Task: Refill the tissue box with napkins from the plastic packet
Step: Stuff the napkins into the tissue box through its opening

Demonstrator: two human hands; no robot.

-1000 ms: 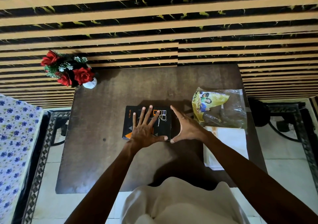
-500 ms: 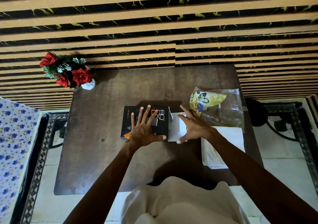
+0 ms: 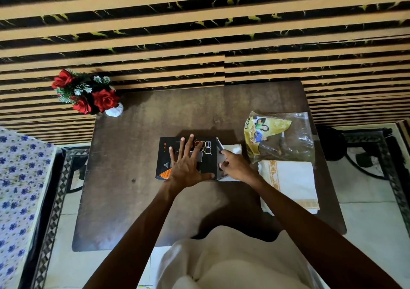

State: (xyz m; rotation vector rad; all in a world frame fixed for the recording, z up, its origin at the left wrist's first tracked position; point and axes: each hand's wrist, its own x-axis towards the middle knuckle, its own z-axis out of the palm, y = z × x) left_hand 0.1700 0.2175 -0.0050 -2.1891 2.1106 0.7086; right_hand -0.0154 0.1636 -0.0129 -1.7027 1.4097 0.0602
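Your left hand (image 3: 185,171) lies flat on top of the black tissue box (image 3: 165,155), fingers (image 3: 181,146) spread wide and gripping nothing, pressing the box onto the brown tabletop (image 3: 137,200). The box sits near the middle of the tabletop, with orange triangles showing at its 7 o'clock corner.

Your right hand (image 3: 236,166) is at the box's 3 o'clock end, where the end flap (image 3: 219,144) stands open. Its fingers are curled against that opening; whether they pinch anything you cannot tell. White napkins (image 3: 233,149) show just past the flap, touching the hand, partly outside the box.

At 2 o'clock from the box lies the clear plastic packet (image 3: 299,137) with its yellow printed label, crumpled and flat. Touching its near edge, at 4 o'clock from the box, rests a white napkin stack (image 3: 292,182) with a gold patterned border.

At the tabletop's 10 o'clock corner stands a small white vase (image 3: 115,111) of red roses (image 3: 104,100).
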